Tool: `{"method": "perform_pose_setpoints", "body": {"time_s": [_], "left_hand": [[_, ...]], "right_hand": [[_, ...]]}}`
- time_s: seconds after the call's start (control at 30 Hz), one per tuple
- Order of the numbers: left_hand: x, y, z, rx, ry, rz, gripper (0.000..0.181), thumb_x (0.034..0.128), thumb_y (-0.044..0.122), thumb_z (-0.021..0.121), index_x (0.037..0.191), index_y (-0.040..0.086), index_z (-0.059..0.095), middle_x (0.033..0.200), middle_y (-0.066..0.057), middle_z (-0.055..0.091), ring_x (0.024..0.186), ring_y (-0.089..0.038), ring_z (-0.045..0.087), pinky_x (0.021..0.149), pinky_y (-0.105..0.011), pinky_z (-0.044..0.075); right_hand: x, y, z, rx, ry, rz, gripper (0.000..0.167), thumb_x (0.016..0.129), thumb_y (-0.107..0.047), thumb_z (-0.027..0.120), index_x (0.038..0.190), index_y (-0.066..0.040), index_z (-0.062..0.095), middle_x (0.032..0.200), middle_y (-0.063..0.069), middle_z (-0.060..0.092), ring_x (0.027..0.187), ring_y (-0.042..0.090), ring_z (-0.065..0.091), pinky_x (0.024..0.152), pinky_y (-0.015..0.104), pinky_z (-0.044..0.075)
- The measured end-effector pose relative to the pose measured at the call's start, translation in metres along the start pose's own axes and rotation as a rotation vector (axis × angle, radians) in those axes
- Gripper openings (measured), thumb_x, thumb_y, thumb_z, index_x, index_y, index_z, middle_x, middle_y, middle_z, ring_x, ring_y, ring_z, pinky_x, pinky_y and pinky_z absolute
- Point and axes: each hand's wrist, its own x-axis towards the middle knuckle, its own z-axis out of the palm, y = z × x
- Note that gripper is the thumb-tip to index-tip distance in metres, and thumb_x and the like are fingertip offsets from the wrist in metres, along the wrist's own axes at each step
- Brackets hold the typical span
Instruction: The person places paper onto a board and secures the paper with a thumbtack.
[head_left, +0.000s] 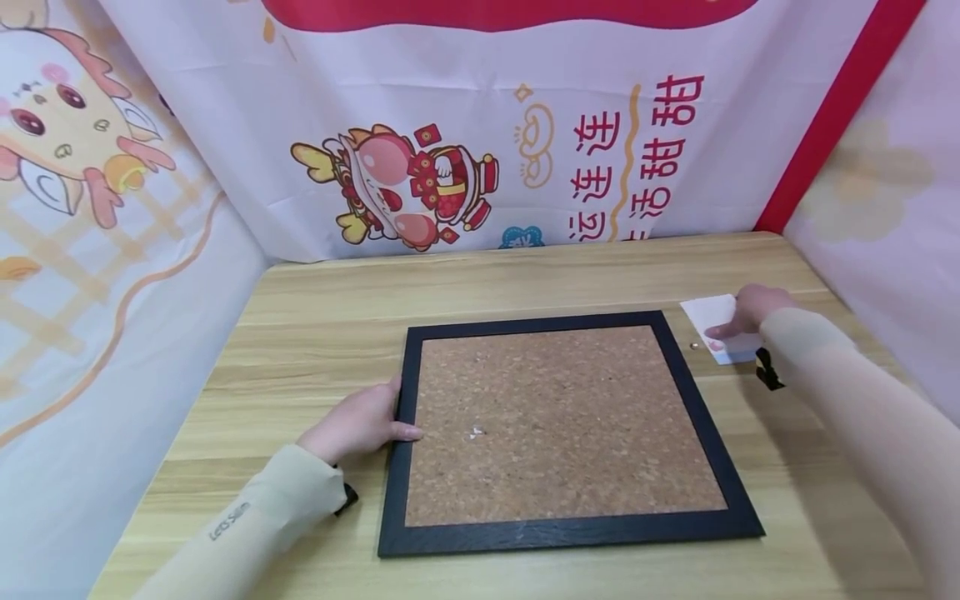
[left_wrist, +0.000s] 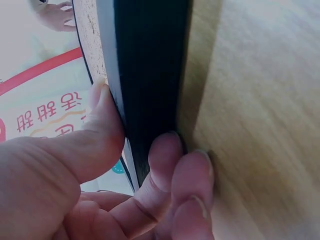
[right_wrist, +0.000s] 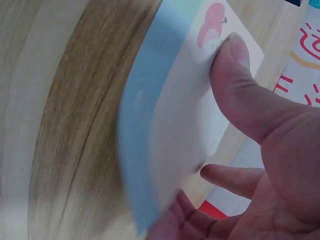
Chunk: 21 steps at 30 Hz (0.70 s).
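A cork board with a black frame lies flat on the table. At its left side my left hand grips the frame, thumb over the top face and fingers against the outer side, as the left wrist view also shows. To the right of the board, my right hand holds a white card with a pale blue edge and a pink print. The thumb presses on the card's face, while other fingers reach its far edge. Beside the card on the table is a small shiny thing, too small to identify.
Small white specks show on the cork surface. The light wooden table reaches back to a printed cloth, and more printed cloth hangs along the left and right sides.
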Motion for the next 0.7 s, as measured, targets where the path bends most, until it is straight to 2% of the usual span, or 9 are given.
{"method": "perform_pose_setpoints", "body": {"time_s": [0.2,0.27,0.37,0.47,0.53,0.7], "left_hand": [[0.004,-0.001,0.003,0.017,0.017,0.014,0.088,0.0828,0.031,0.080,0.150,-0.001,0.035,0.123,-0.015,0.065,0.111,-0.024,0.061,0.096,-0.049,0.046],[0.002,-0.002,0.004,0.012,0.017,0.016,0.087,0.0826,0.031,0.080,0.150,-0.002,0.036,0.120,-0.014,0.066,0.108,-0.023,0.061,0.095,-0.049,0.046],[0.002,-0.002,0.005,0.002,0.013,0.021,0.087,0.0829,0.032,0.080,0.150,-0.001,0.035,0.120,-0.013,0.067,0.107,-0.021,0.061,0.095,-0.049,0.046],[0.001,0.000,0.005,-0.001,0.011,0.021,0.086,0.0831,0.032,0.080,0.150,-0.001,0.036,0.121,-0.013,0.066,0.108,-0.022,0.061,0.095,-0.049,0.046],[0.001,0.000,0.005,-0.001,0.009,0.020,0.086,0.0833,0.031,0.079,0.150,0.000,0.036,0.122,-0.014,0.066,0.110,-0.023,0.061,0.096,-0.049,0.046],[0.002,-0.001,0.003,-0.002,0.004,0.017,0.086,0.0837,0.031,0.079,0.150,-0.001,0.035,0.122,-0.015,0.065,0.108,-0.022,0.060,0.096,-0.049,0.046]], "right_hand": [[-0.001,0.009,-0.003,0.049,0.026,-0.034,0.100,0.076,-0.046,0.083,0.129,0.024,0.036,0.123,0.044,0.045,0.109,0.054,0.048,0.096,0.063,0.039],[0.000,0.012,-0.002,0.048,0.045,-0.054,0.093,0.079,-0.039,0.082,0.131,0.024,0.036,0.126,0.045,0.043,0.113,0.057,0.045,0.098,0.064,0.036],[-0.001,0.021,-0.005,0.059,0.103,-0.102,0.071,0.081,-0.025,0.077,0.125,0.023,0.047,0.119,0.042,0.051,0.105,0.053,0.051,0.092,0.059,0.042],[-0.007,0.028,-0.016,0.120,0.141,-0.122,0.053,0.083,-0.019,0.072,0.117,0.019,0.055,0.104,0.034,0.059,0.090,0.043,0.055,0.077,0.047,0.046],[-0.012,0.030,-0.026,0.179,0.149,-0.116,0.048,0.086,-0.019,0.069,0.115,0.017,0.055,0.095,0.029,0.060,0.083,0.036,0.055,0.068,0.040,0.046],[-0.032,0.025,-0.054,0.319,0.227,-0.102,0.048,0.092,-0.021,0.064,0.120,0.016,0.051,0.104,0.033,0.058,0.078,0.031,0.059,0.061,0.033,0.048]]}}
